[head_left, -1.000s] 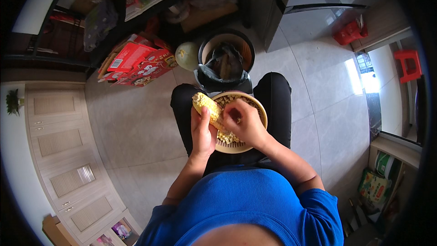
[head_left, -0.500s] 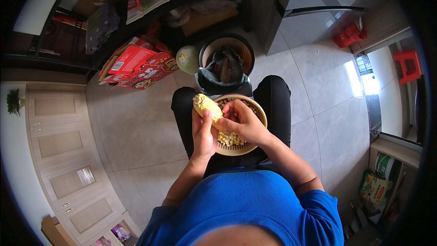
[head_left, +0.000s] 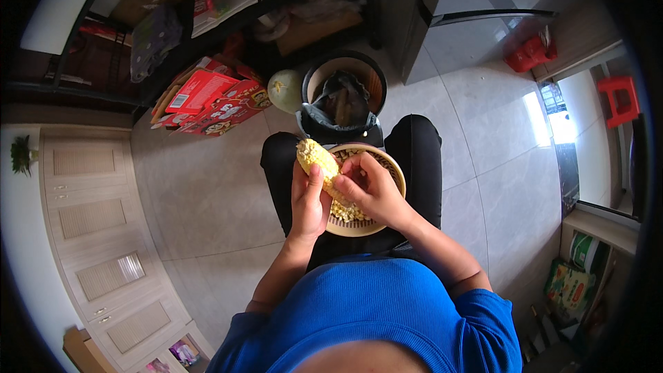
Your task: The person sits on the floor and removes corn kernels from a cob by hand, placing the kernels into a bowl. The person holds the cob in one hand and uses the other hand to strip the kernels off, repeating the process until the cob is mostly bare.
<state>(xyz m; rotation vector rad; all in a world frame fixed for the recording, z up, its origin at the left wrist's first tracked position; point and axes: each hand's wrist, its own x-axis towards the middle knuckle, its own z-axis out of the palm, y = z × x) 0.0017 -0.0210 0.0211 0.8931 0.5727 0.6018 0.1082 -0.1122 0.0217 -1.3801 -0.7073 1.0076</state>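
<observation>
Left hand [head_left: 309, 210]: wrapped round corn cob [head_left: 319, 161], presumably steadying it over basket. Right hand [head_left: 376, 195]: curled against cob (grip unclear). Slotted basket [head_left: 359, 232]: between thighs, seemingly catching kernels [head_left: 347, 212]. Bin [head_left: 377, 84]: beyond, lined.

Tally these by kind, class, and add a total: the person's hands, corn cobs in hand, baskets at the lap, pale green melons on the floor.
Hands: 2 (left hand, right hand)
Corn cob: 1
Basket: 1
Melon: 1
Total: 5
</observation>
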